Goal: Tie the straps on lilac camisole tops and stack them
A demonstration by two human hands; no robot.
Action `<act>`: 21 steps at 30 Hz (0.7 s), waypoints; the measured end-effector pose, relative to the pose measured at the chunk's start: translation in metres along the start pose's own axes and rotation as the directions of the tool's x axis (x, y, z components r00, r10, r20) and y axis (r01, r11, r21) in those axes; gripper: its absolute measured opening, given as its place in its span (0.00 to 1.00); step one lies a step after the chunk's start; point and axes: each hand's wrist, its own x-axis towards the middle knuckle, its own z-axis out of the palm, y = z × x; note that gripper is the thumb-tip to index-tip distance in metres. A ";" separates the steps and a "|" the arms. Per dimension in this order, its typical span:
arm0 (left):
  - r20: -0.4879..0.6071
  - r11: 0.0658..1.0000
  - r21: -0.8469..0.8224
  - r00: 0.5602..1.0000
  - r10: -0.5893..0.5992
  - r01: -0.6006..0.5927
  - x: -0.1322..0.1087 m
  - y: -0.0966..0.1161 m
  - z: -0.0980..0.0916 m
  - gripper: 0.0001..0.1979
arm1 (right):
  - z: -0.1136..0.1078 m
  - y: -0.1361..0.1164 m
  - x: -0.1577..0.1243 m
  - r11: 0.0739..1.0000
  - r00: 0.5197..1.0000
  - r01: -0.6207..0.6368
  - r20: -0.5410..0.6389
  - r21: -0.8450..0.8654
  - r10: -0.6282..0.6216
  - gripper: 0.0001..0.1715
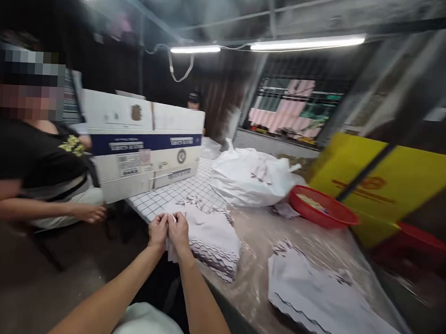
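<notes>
My left hand point(158, 231) and my right hand point(178, 230) meet close together at the table's near edge, fingers pinched. Between them is a pale piece of fabric point(171, 251) that hangs down below the fingers; most of it is hidden by the hands. Just right of my hands lies a stack of white fabric pieces point(214, 231) with dark wavy edges. Farther right, a second stack of similar pieces point(314, 286) spreads toward the table's front corner.
A large white carton point(144, 175) stands at the left, beside a seated person point(40, 162). Behind the stacks are a full white plastic bag point(244, 180) and a red basin point(323, 219). A yellow board point(405, 171) leans at the right. Plastic sheet point(252, 248) covers the tabletop.
</notes>
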 end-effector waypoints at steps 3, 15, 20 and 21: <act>-0.283 0.994 -0.093 0.959 0.031 -0.060 0.010 0.019 -0.061 0.15 | 0.067 -0.005 -0.017 0.987 0.970 -0.059 0.243 0.148 0.021 0.12; -0.683 0.956 -0.259 0.726 -0.081 -0.137 0.015 0.030 -0.180 0.11 | 0.190 0.013 -0.076 0.887 0.791 -0.410 0.568 0.214 0.229 0.09; -0.675 0.949 -0.287 0.730 -0.106 -0.127 0.017 0.031 -0.194 0.09 | 0.207 0.018 -0.080 0.886 0.758 -0.440 0.590 0.145 0.280 0.11; -0.671 0.949 -0.292 0.733 -0.114 -0.121 0.017 0.031 -0.195 0.09 | 0.208 0.019 -0.080 0.888 0.751 -0.442 0.594 0.127 0.288 0.11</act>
